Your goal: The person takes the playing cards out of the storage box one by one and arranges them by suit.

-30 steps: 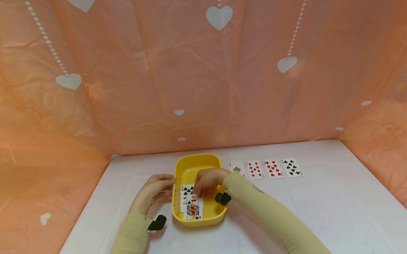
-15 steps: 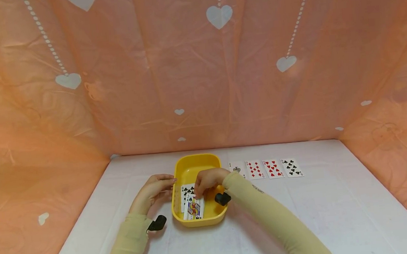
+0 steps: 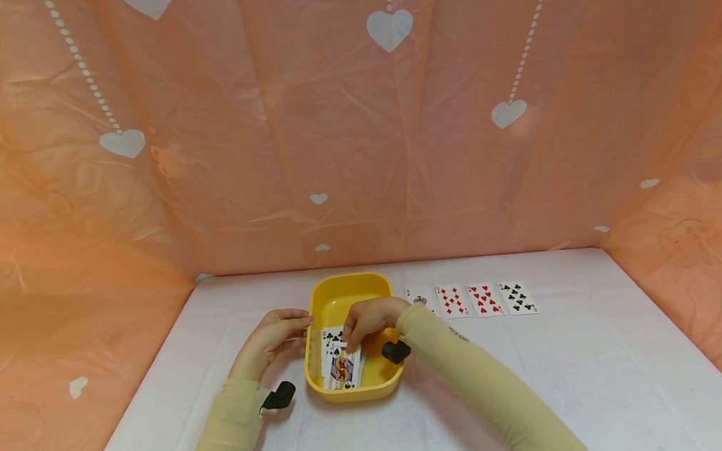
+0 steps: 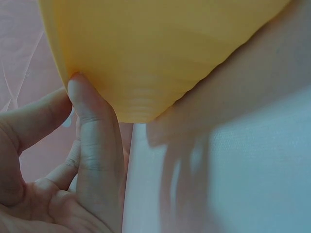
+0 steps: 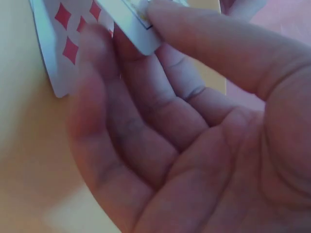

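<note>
A yellow plastic tray (image 3: 376, 394) stands on the white tabletop, holding several playing cards. My left hand (image 3: 274, 339) is at its left side; in the left wrist view the thumb and a finger pinch the tray edge (image 4: 131, 58). Over the tray, my right hand (image 3: 370, 318) pinches the upper edge of a jack card (image 3: 344, 371) with a spade mark. Beneath the jack lies a clubs card (image 3: 329, 338), partly covered. A red diamonds card (image 5: 62, 53) shows beside my right fingers in the right wrist view.
Right of the tray lie a spade card (image 3: 419, 299), partly behind the right wrist, a diamonds card (image 3: 452, 302), a hearts card (image 3: 485, 300) and a clubs card (image 3: 518, 298) in a row. An orange curtain (image 3: 354, 147) with white hearts encloses the table's back and sides.
My right fingers have taken hold of the jack's upper edge, and the card has tilted and shifted slightly over the other cards. My left hand has stayed at the tray edge.
</note>
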Action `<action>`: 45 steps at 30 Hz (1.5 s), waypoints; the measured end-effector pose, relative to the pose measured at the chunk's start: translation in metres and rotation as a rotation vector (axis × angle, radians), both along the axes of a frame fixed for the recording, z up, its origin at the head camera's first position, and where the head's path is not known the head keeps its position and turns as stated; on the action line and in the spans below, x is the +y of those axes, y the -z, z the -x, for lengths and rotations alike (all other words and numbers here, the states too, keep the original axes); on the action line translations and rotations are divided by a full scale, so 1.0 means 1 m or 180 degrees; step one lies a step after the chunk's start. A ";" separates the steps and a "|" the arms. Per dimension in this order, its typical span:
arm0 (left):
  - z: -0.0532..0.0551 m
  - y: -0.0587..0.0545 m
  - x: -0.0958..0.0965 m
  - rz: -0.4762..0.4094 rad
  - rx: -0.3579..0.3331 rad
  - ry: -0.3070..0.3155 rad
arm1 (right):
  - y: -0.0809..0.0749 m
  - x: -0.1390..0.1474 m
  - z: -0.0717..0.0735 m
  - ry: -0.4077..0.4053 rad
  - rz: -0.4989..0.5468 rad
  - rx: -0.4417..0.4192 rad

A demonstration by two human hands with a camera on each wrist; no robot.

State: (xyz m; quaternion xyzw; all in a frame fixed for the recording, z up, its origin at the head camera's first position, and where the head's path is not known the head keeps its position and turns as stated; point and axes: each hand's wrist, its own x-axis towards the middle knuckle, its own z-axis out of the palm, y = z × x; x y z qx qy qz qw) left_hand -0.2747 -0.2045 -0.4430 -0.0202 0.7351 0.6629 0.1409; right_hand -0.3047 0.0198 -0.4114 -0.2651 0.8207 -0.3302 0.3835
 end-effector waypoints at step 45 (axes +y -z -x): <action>0.001 0.000 0.005 0.0172 -0.0163 -0.0191 | -0.021 0.157 -0.005 0.1087 0.1355 -0.0252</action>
